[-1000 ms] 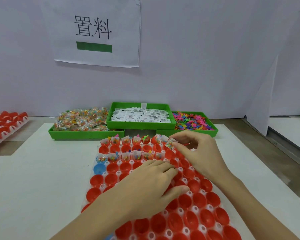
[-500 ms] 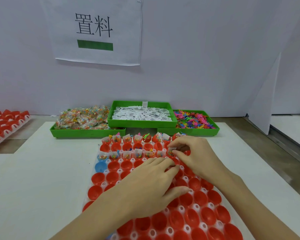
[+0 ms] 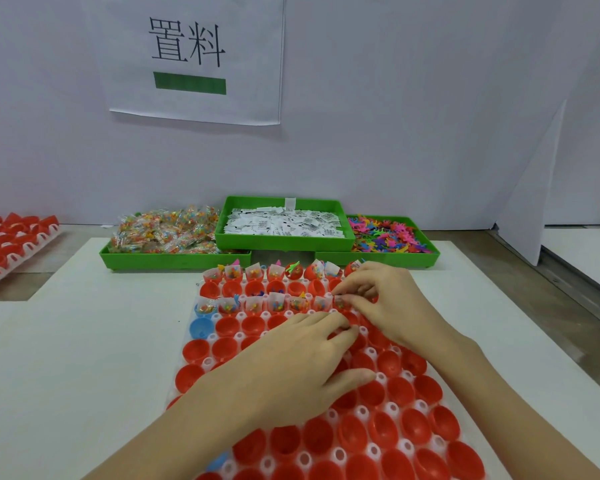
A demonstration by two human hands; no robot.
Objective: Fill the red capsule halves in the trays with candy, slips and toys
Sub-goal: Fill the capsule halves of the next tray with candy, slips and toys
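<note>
While the left hand [image 3: 291, 368] is laid flat with straight fingers on the capsule tray [image 3: 378, 407], whose long axis runs away from the camera, a candy packet [image 3: 341, 303] is pinched upright by the right hand [image 3: 388, 303] over a third-row capsule half.

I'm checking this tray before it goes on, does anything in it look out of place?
Yes. A blue capsule half sits at the left edge of the tray, among red capsule halves. Another bit of blue shows at the tray's near edge; too little is visible to identify it.
</note>
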